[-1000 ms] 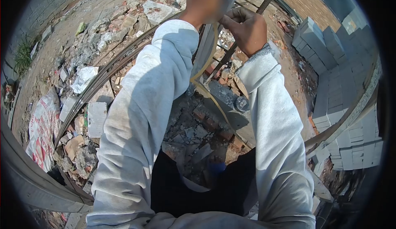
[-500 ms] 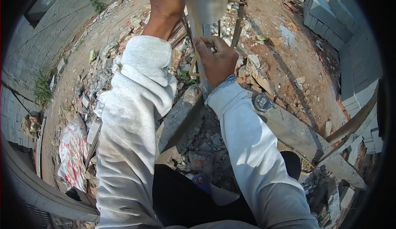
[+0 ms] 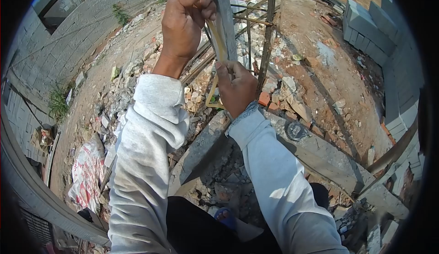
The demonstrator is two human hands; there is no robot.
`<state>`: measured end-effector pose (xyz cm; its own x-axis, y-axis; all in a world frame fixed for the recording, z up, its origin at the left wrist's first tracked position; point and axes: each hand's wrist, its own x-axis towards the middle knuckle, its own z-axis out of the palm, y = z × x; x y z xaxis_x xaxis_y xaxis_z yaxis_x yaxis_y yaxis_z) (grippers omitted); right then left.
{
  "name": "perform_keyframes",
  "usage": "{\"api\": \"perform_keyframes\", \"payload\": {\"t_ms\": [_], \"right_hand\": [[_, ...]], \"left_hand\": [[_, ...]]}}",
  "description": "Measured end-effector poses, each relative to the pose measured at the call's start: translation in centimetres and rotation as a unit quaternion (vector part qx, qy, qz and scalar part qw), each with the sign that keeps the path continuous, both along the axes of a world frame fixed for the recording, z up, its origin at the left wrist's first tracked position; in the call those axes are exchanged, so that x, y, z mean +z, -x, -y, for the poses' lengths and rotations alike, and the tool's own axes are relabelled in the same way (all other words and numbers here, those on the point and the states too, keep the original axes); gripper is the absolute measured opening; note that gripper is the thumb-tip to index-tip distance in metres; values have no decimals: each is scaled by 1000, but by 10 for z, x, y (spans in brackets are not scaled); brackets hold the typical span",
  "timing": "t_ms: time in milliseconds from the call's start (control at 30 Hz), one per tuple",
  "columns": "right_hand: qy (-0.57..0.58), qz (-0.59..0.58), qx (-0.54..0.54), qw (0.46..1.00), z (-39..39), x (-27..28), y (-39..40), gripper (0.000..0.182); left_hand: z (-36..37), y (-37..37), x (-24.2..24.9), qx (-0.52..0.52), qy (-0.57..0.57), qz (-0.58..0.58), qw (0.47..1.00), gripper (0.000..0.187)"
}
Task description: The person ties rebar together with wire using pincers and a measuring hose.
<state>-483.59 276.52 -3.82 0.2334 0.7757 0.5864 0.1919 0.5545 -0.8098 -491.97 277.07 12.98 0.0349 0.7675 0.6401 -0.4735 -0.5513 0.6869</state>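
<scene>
A thin, yellowish tube [image 3: 220, 47] runs down along a grey upright post [image 3: 224, 11]. My left hand [image 3: 185, 23] is raised at the top, its fingers curled round the tube's upper part beside the post. Lower down, my right hand [image 3: 238, 88] pinches the same tube against the post, thumb uppermost. Below the right hand, the tube bends sharply in a loop to the left. Its upper end is hidden by my left fingers.
Concrete beams [image 3: 320, 148] meet below the post, with rubble [image 3: 228, 190] between them by my foot. Rusty rebar [image 3: 267, 29] rises on the right. A white and red sack [image 3: 88, 174] lies left; grey blocks [image 3: 370, 27] are stacked at right.
The view has tilted, so both hands appear lower. My left hand's fingers and more of the post now show. My right hand still pinches the tube.
</scene>
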Motion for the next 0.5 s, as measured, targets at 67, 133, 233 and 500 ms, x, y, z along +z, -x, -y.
{"api": "perform_keyframes", "payload": {"t_ms": [67, 133, 233, 500], "right_hand": [[16, -9, 12, 1000, 1, -1, 1, 28], [5, -14, 13, 1000, 3, 0, 2, 27], [-5, -14, 12, 1000, 4, -1, 0, 26], [-14, -32, 19, 999, 4, -6, 2, 28]], "left_hand": [[6, -1, 0, 14, -3, -8, 1000, 22], [8, -1, 2, 85, -22, -58, 994, 22], [-15, 34, -6, 281, -117, -274, 912, 21], [-17, 60, -12, 272, -76, -357, 890, 33]]}}
